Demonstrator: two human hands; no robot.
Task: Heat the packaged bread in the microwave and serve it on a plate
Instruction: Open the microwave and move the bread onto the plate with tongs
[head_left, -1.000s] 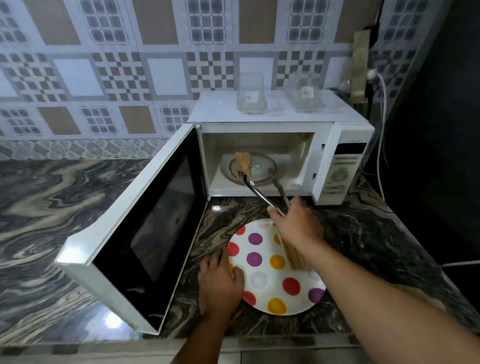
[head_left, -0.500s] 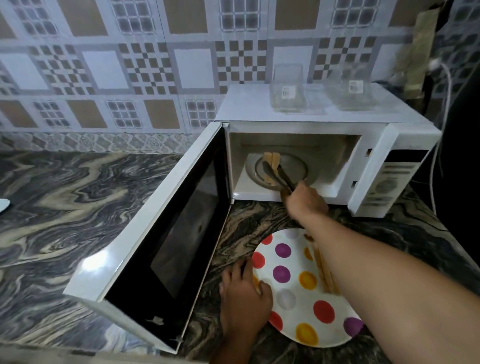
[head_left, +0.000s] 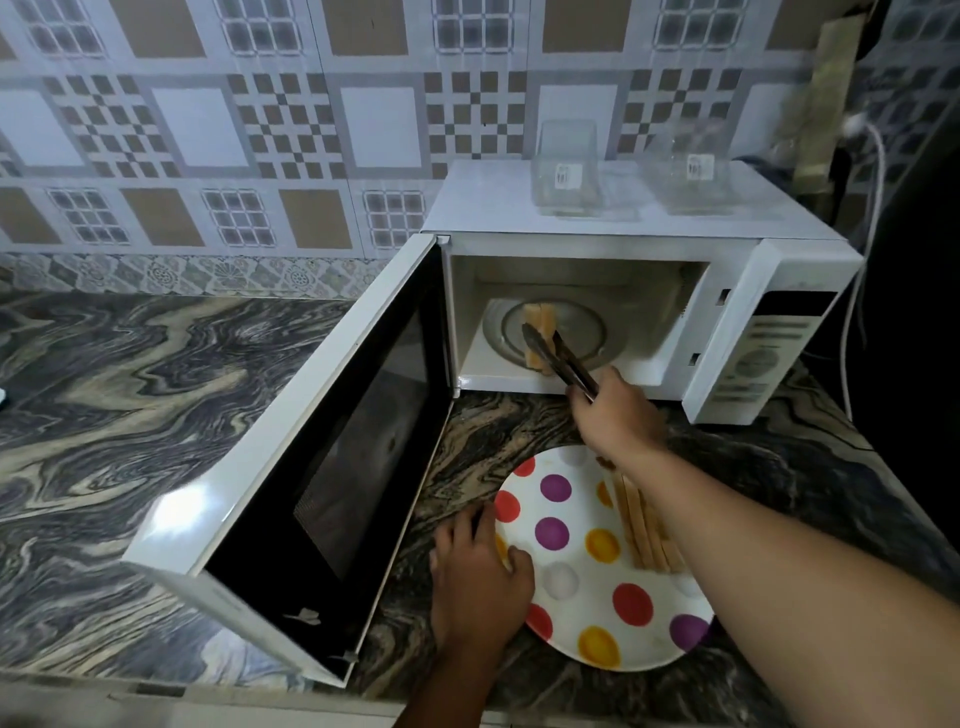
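Since a moment ago, tongs (head_left: 558, 358) have closed on the bread (head_left: 540, 338) inside the microwave (head_left: 727, 322), right hand (head_left: 615, 421) squeezing them. Left hand (head_left: 480, 577) grips the plate (head_left: 582, 618) below. A loose grip could drop the slices onto the surface (head_left: 493, 421).

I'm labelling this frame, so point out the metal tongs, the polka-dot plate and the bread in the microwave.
dark metal tongs (head_left: 558, 358), head view, mid-arms.
white polka-dot round plate (head_left: 576, 608), head view, bare centre.
tan bread slices in the microwave (head_left: 537, 318), head view, upper slice face.
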